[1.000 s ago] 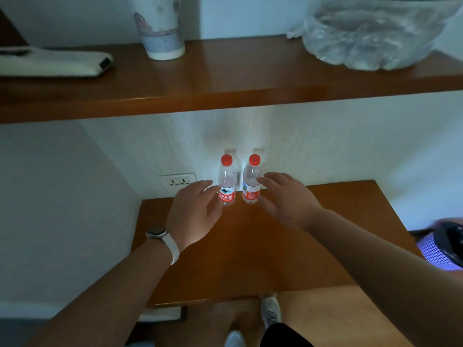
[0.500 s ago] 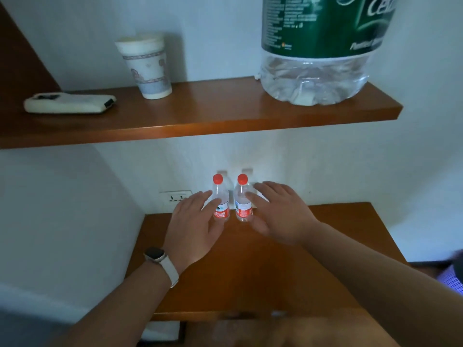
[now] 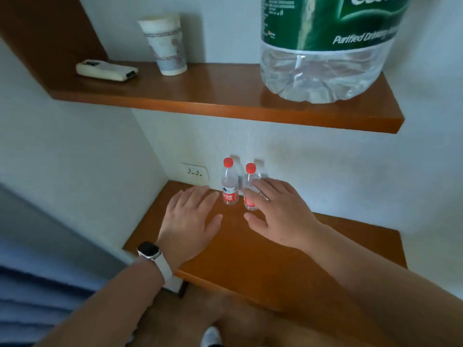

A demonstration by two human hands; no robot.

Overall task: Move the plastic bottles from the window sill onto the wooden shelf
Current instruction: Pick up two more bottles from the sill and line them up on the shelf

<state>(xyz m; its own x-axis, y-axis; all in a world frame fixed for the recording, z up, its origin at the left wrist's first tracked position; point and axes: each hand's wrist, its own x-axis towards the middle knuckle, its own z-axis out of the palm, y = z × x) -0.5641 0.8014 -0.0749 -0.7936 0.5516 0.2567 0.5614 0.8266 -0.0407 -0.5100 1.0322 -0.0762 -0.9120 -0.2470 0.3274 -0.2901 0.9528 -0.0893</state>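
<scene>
Two small clear plastic bottles with red caps and red labels stand upright side by side against the wall on the lower wooden shelf (image 3: 288,249): the left bottle (image 3: 229,182) and the right bottle (image 3: 249,186). My left hand (image 3: 193,219), with a watch on its wrist, hovers palm down just left of the left bottle, fingers spread, holding nothing. My right hand (image 3: 278,212) is open beside the right bottle, and its fingertips overlap that bottle's body; I cannot tell if they touch it.
An upper wooden shelf (image 3: 225,106) overhangs the bottles, carrying a paper cup (image 3: 166,45), a white remote-like device (image 3: 106,70) and a large water jug with a green label (image 3: 323,46). A wall socket (image 3: 195,172) sits left of the bottles. Walls close in left and behind.
The view has tilted and shifted, so the shelves now slant. Both hands have drawn back slightly from the bottles and spread flatter; the bottles have stayed in place.
</scene>
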